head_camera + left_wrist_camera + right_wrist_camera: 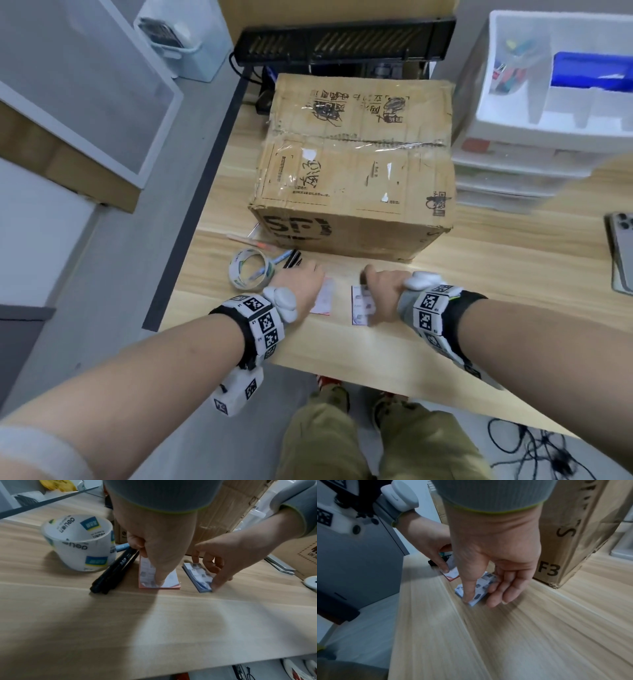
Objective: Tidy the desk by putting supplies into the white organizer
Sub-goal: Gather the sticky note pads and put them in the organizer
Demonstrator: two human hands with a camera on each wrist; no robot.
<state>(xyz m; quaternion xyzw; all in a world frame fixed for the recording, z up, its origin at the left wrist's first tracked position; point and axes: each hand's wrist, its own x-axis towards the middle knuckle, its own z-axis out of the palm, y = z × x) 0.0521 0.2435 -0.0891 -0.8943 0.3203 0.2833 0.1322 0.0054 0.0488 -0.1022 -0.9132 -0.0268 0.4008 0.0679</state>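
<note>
A pink sticky-note pad lies on the wooden desk in front of the cardboard box. My left hand holds it, thumb on its near end and curled fingers at its far end. Just to the right, my right hand pinches a blue sticky-note pad, thumb at the near left corner and fingers along its right side. That pad sits slightly tilted. The white organizer stands at the back right, with pens and a blue item in its top tray.
A clear tape roll, black markers, a blue pen and a pink pen lie left of my hands. The large cardboard box fills the desk's middle. A phone lies at the right edge.
</note>
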